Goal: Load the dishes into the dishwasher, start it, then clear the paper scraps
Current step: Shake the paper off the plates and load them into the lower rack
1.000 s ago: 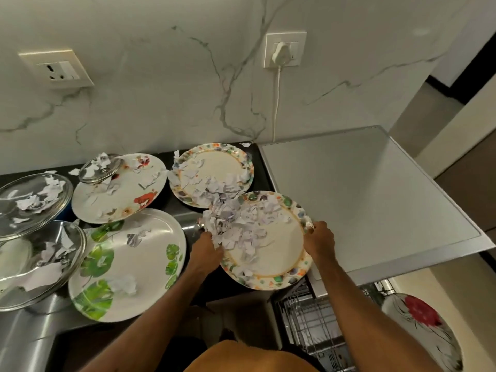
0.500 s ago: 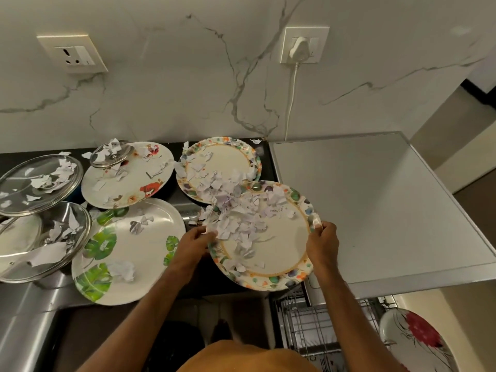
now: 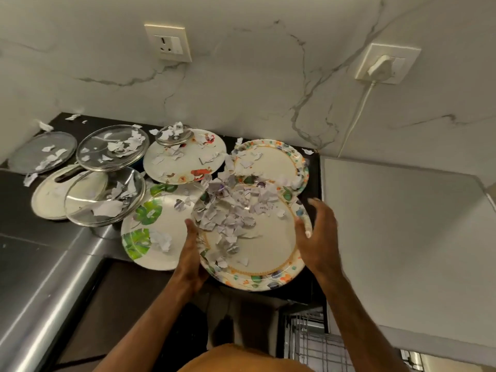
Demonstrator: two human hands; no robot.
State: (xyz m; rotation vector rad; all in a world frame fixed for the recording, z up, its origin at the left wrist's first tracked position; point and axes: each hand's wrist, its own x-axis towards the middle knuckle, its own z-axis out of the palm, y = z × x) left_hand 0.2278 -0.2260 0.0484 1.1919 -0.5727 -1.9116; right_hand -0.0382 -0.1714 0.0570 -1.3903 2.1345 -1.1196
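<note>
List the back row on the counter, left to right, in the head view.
Grey round lid → clear glass lid → red-flower plate → floral-rimmed plate → white appliance top.

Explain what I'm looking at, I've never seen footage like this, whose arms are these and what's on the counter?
This is one view from a camera worn on a person's head, looking down at their own bare arms. No machine here. The left hand grips the rim of a floral plate heaped with paper scraps; the right hand is open beside its other rim. On the dark counter lie more plates and glass lids, also littered. A wire rack shows below.
</note>
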